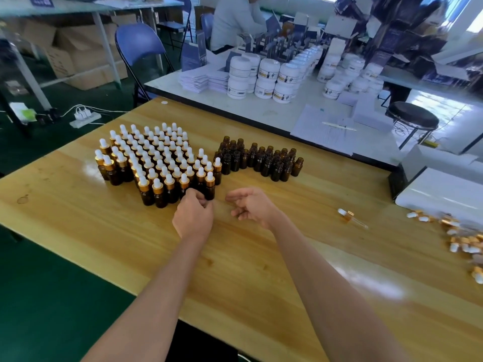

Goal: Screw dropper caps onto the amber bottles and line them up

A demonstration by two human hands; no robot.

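Left hand (193, 216) curls at the foot of the front capped amber glass bottle (210, 188), lining it up; whether it grips or nudges, I cannot tell. Right hand (252, 206) hangs loose and empty. The next move probably calls for the single loose gold-collared glass dropper (349, 217) and one of some thirty-five open amber bottles (261, 160). Roughly eighty capped bottles (154, 158) are lined up.

Head view in daylight: I see cool, bright light entering from the window (473, 20) at the upper right, blown out to white, and it leaves pale glare patches on the varnished table (248, 278) near its right and left sides. Shadows under the left hand (193, 218) and right hand (254, 206) are faint and soft-edged. Straight edges bow toward the frame borders, and the far background and right margin look smeared and soft.
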